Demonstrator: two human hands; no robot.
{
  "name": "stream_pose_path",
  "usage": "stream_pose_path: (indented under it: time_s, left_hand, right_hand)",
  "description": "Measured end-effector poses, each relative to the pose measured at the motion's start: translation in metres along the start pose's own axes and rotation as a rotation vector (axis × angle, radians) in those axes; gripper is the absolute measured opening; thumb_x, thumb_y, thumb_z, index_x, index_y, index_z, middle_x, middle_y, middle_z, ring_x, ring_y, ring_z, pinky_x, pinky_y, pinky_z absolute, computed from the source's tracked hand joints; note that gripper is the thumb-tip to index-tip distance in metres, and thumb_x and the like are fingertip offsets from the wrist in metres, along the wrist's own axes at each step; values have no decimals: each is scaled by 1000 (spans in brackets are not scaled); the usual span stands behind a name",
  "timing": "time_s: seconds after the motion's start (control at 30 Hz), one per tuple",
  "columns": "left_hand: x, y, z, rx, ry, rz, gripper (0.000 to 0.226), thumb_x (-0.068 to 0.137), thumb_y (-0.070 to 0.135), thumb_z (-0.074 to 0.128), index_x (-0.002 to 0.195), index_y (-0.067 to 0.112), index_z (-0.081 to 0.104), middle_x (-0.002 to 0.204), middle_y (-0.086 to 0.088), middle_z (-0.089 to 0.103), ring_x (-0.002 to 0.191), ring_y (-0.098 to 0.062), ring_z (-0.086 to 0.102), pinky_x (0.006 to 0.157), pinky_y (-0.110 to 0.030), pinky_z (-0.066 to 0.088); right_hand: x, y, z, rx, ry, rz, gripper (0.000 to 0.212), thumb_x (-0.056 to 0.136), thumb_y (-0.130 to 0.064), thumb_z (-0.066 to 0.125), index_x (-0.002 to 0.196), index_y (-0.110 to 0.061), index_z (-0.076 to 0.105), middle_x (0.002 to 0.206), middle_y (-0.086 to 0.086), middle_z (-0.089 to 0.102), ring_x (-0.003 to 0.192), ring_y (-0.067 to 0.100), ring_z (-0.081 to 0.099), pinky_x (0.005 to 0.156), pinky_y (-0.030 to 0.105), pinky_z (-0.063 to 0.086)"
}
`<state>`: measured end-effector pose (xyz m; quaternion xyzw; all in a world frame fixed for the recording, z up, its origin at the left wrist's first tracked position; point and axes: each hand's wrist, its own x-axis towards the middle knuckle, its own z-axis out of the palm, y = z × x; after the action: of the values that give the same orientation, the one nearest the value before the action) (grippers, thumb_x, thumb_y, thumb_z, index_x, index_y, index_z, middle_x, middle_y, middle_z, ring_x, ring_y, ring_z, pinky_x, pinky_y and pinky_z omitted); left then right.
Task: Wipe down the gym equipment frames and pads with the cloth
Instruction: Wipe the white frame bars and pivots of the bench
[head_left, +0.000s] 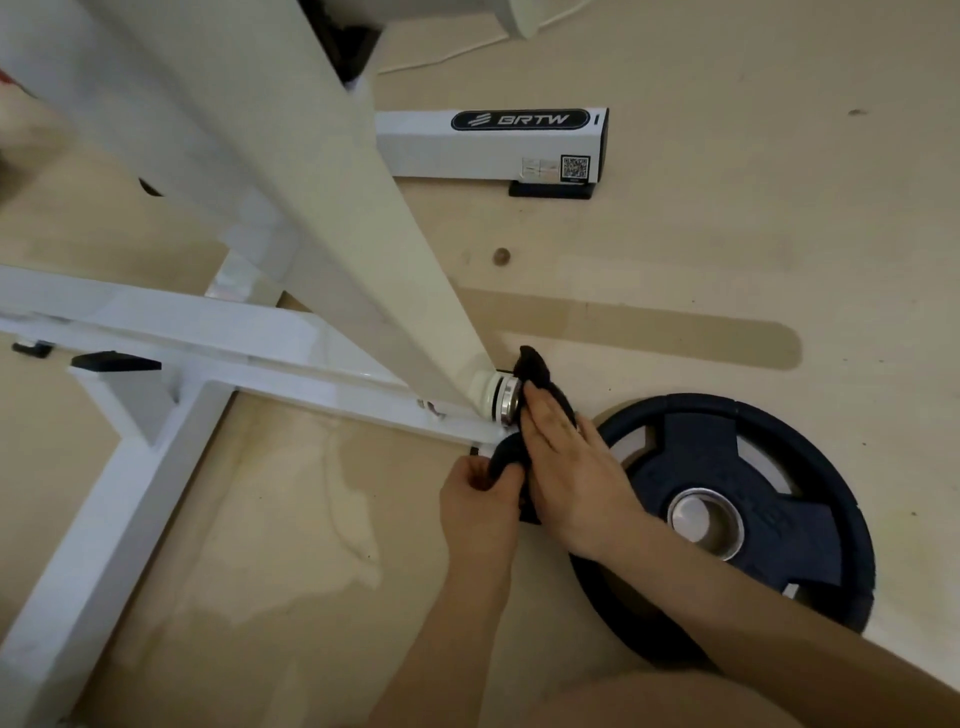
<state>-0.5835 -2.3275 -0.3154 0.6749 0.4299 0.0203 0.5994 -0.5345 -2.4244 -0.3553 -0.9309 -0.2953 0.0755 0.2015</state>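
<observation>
Nearest me, the left hand pinches the lower end of the black cloth while the right hand, fingers straight and together, presses it against the chrome collar at the foot of the slanted white frame post, so I judge the wiping under way, with other tubes and unseen pads likely left.
</observation>
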Motion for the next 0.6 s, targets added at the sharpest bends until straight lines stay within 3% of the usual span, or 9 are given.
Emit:
stream_pose_path:
  time_s: [0.1, 0.17, 0.23, 0.33, 0.4, 0.47, 0.53, 0.6]
  left_hand:
    - [6, 2, -5, -23, 76, 42, 12, 87, 16, 64, 86, 5, 59, 78, -9, 64, 67, -19, 59, 69, -38, 53]
    - [15, 7, -12, -3, 104, 74, 8, 86, 21, 66, 85, 13, 64, 84, -7, 69, 78, -24, 65, 75, -43, 55]
    - [21, 10, -16, 56, 108, 93, 5, 85, 22, 66, 83, 17, 64, 83, -5, 69, 82, -25, 67, 80, -46, 56]
    - [23, 8, -15, 91, 124, 61, 6, 86, 21, 65, 82, 19, 61, 81, -3, 68, 79, -23, 67, 80, -48, 56]
    - [22, 6, -11, 52, 107, 41, 6, 86, 23, 67, 82, 22, 61, 79, -3, 69, 77, -23, 68, 77, -49, 57]
    - [22, 6, -7, 112, 96, 133, 11, 84, 22, 67, 78, 27, 60, 75, 2, 67, 73, -18, 66, 76, -44, 57]
    - [18, 6, 0, 278, 63, 301, 12, 84, 20, 67, 80, 30, 62, 79, 7, 66, 76, -11, 62, 77, -33, 52]
    - [11, -1, 6, 410, 25, 445, 16, 86, 19, 66, 99, 26, 70, 93, 7, 65, 84, -7, 60, 79, -21, 48]
  right_hand:
    - [31, -3, -15, -1, -62, 127, 83, 91, -49, 41, 152, -5, 5, 161, 7, -8, 148, 21, -3, 120, 44, 10]
    - [48, 0, -21, 5, -112, 176, 90, 88, -54, 42, 152, -3, 3, 160, 9, -9, 148, 23, -7, 120, 43, 7]
    - [38, -2, -14, -4, -87, 172, 84, 89, -45, 45, 150, 3, 13, 159, 17, 4, 148, 29, 2, 120, 43, 13]
    - [-2, -16, 13, -123, -7, -18, 57, 92, -19, 46, 139, 10, 36, 148, 27, 34, 141, 41, 24, 114, 49, 29]
    - [-18, -11, 20, -11, 95, -117, 50, 85, -6, 39, 133, 8, 48, 141, 24, 46, 136, 39, 37, 111, 48, 34]
    - [-11, -1, 12, 198, 252, -98, 50, 74, 5, 48, 123, 4, 60, 131, 18, 57, 130, 31, 46, 111, 36, 31]
    - [5, 5, -2, 452, 255, 38, 63, 75, 13, 50, 136, -4, 49, 138, 11, 52, 131, 24, 44, 111, 38, 35]
    - [25, 9, -10, 557, 156, 179, 76, 84, 5, 48, 151, -16, 20, 149, 2, 35, 129, 19, 45, 105, 29, 36]
